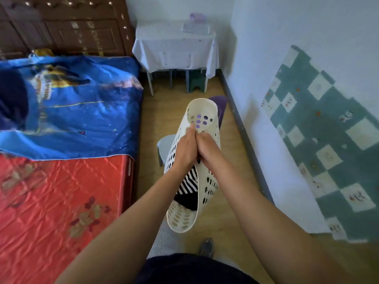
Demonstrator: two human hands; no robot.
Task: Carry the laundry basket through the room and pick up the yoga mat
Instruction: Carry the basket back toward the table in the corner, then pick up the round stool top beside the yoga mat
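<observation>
Head view, one frame, looking down a narrow strip of wooden floor (229, 218) between bed and wall.

Centre of frame: cream perforated laundry basket (212, 181), squeezed narrow and held clear of the floor, its long axis running from lower centre toward the upper centre. Black-and-white striped cloth (188, 184) and something dark lie inside, near the lower end.

Left hand (184, 148): closed over the basket's rim at mid-length, fingers curled onto the plastic. Right hand (207, 145): closed on the same rim, pressed against the left hand.

Just above the basket, right of centre: purple yoga mat (220, 102) on the floor close to the wall's skirting, mostly hidden behind the basket; purple shows through the basket's holes. It looks rolled, though blur makes that uncertain.

Left of the basket: pale grey plastic stool (164, 145), partly covered by it.

Left half of frame: bed with red satin quilt (61, 201) in the lower part and blue printed cover (78, 103) above it; dark wooden headboard (65, 27) in the upper left.

Top centre: small table under a white cloth (174, 48), a green stool (196, 82) beneath it.

Right side: white wall with green-and-white checked panel (320, 140).

Bottom centre: a shoe (206, 248) on the floor
</observation>
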